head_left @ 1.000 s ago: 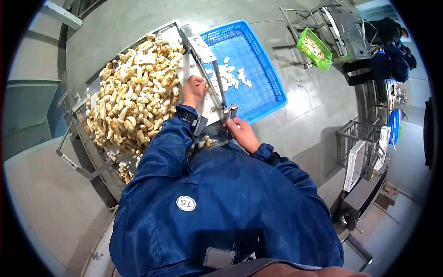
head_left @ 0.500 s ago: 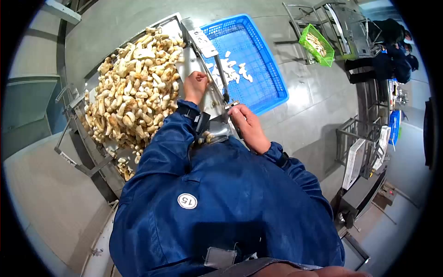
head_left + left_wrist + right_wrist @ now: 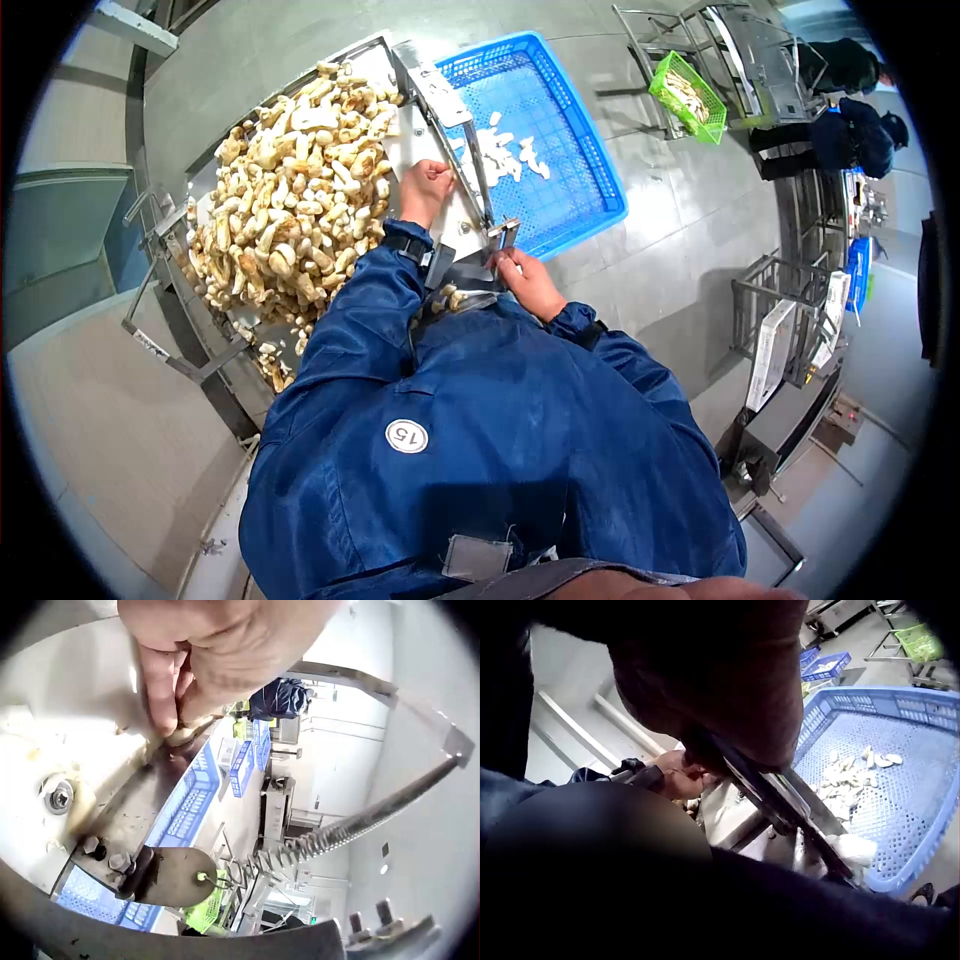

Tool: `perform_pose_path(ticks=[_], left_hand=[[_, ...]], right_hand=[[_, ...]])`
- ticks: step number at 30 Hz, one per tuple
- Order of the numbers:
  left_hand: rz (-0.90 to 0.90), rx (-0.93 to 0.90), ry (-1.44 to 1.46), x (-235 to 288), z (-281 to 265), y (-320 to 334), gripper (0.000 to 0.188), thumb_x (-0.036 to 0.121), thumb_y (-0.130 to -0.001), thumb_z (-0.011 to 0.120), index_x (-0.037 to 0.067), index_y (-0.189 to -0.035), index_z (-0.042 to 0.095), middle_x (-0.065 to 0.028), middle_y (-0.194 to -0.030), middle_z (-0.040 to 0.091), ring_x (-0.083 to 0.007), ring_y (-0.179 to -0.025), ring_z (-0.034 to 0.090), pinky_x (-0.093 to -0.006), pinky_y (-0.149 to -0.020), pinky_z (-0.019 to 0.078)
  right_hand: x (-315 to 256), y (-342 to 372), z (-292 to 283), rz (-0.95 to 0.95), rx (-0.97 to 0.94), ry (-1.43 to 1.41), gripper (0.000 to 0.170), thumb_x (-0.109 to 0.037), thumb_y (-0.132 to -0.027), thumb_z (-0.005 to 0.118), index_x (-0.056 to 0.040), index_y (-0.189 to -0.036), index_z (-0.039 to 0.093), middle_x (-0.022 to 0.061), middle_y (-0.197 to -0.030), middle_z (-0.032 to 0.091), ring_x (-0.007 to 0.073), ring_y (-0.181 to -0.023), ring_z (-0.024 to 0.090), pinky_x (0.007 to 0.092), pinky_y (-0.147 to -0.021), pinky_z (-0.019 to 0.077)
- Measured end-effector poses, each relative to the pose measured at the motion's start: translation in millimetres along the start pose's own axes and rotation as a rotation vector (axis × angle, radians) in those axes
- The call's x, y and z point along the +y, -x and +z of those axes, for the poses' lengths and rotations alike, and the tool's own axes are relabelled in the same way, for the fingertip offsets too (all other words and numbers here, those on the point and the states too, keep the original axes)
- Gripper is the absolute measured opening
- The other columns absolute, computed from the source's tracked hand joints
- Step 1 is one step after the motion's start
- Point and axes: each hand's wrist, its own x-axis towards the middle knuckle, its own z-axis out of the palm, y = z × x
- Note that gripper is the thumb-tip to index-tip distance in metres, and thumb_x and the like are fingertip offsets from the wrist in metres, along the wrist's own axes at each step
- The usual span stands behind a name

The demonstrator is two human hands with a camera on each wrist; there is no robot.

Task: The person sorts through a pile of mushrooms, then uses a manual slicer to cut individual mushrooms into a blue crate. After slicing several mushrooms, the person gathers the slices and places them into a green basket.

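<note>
My left hand (image 3: 424,192) is over the pale board (image 3: 405,145) beside a long metal blade (image 3: 478,175). In the left wrist view its fingers pinch a small pale mushroom piece (image 3: 180,737) at the board's edge, mostly hidden by the hand. My right hand (image 3: 530,285) grips the handle at the blade's near end; its palm hides most of the grip in the right wrist view. Left of the board lies a large heap of mushrooms (image 3: 300,190). Beyond the blade, a blue basket (image 3: 570,170) holds white cut pieces (image 3: 497,158).
A green basket (image 3: 688,97) of pale pieces stands on a rack at the upper right, near two people in dark clothes (image 3: 850,140). Metal frames and a white tray (image 3: 772,355) are at the right. A spring (image 3: 300,847) stretches past the board in the left wrist view.
My right hand rose slightly with the handle, then came back lower, nearer my body. My left hand has stayed almost in place, its fingers a little more curled. The far people have shifted slightly.
</note>
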Motion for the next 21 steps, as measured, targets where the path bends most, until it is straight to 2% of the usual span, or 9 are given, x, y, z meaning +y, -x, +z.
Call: perform_pose_path(ticks=[4,5,6,8,11,14,15,18,21], left_hand=[[-0.01,0.019,-0.089,9,0,0,0.013,0.008,-0.086,0.066,-0.004,-0.089,0.062,-0.009,-0.073,0.068,-0.012,-0.064,0.065,-0.0232,-0.056,0.0515],[-0.005,0.024,-0.14,12,0,2,0.013,0.008,-0.086,0.066,-0.004,-0.088,0.063,-0.0088,-0.072,0.068,-0.0117,-0.063,0.065,-0.0232,-0.056,0.0515],[-0.002,0.025,-0.192,13,-1,4,0.013,0.008,-0.086,0.066,-0.004,-0.088,0.063,-0.0085,-0.072,0.067,-0.0115,-0.063,0.065,-0.0232,-0.056,0.0515],[-0.032,0.002,-0.075,4,1,2,0.012,0.009,-0.086,0.066,-0.003,-0.085,0.064,-0.008,-0.073,0.068,-0.0111,-0.062,0.066,-0.0232,-0.056,0.0516],[-0.002,-0.031,-0.11,-11,-2,-5,0.016,0.01,-0.09,0.062,-0.004,-0.084,0.064,-0.0092,-0.075,0.069,-0.011,-0.062,0.066,-0.0224,-0.056,0.0517],[-0.064,-0.029,0.122,-10,1,0,0.018,0.009,-0.091,0.058,-0.005,-0.081,0.064,-0.0083,-0.072,0.068,-0.0097,-0.062,0.064,-0.0216,-0.055,0.0501],[-0.077,-0.062,0.224,-8,1,0,0.02,0.009,-0.091,0.056,-0.006,-0.079,0.064,-0.0064,-0.069,0.065,-0.0089,-0.059,0.06,-0.0215,-0.054,0.0472],[-0.121,-0.06,0.12,20,2,10,0.022,0.007,-0.091,0.054,-0.007,-0.078,0.064,-0.0055,-0.065,0.062,-0.0091,-0.056,0.055,-0.0217,-0.053,0.0446],[-0.107,-0.121,0.362,36,-2,10,0.027,0.015,-0.096,0.054,-0.011,-0.096,0.06,-0.0098,-0.083,0.064,-0.0133,-0.072,0.061,-0.0239,-0.063,0.0504]], right_hand=[[-33,2,1,0.011,0.057,-0.055,0.028,-0.024,-0.099,0.05,-0.0006,-0.097,0.065,0.0058,-0.085,0.064,0.0143,-0.083,0.057,0.03,-0.078,0.0455],[-52,5,-2,-0.041,0.082,-0.052,0.024,-0.021,-0.099,0.051,-0.0015,-0.096,0.064,0.0,-0.083,0.058,0.0084,-0.08,0.05,0.0246,-0.077,0.0426],[-80,8,-4,0.011,0.104,-0.088,0.023,-0.021,-0.099,0.052,-0.0012,-0.097,0.063,0.0,-0.084,0.058,0.0082,-0.083,0.049,0.0242,-0.079,0.042],[-101,8,-4,-0.092,0.162,-0.131,0.022,-0.021,-0.099,0.052,-0.0015,-0.099,0.062,-0.0006,-0.086,0.057,0.0078,-0.085,0.048,0.0239,-0.081,0.0412],[-68,7,-4,-0.093,0.127,-0.047,0.023,-0.021,-0.099,0.052,-0.0002,-0.101,0.06,0.006,-0.089,0.063,0.0136,-0.085,0.056,0.0287,-0.079,0.0449],[-12,6,-1,-0.007,0.062,0.115,0.027,-0.024,-0.097,0.054,0.0013,-0.101,0.062,0.0136,-0.088,0.067,0.0224,-0.084,0.063,0.0332,-0.08,0.0478],[-3,3,1,-0.021,0.07,0.098,0.027,-0.024,-0.097,0.054,0.0014,-0.101,0.062,0.0135,-0.089,0.067,0.0222,-0.085,0.063,0.0331,-0.081,0.0478],[3,2,4,-0.016,0.052,0.045,0.027,-0.023,-0.097,0.053,0.0014,-0.101,0.063,0.0134,-0.091,0.068,0.0221,-0.087,0.063,0.0332,-0.081,0.0479],[-1,1,-1,-0.039,0.044,0.061,0.027,-0.023,-0.096,0.054,0.0012,-0.101,0.064,0.0131,-0.093,0.068,0.0219,-0.088,0.063,0.0335,-0.081,0.048]])
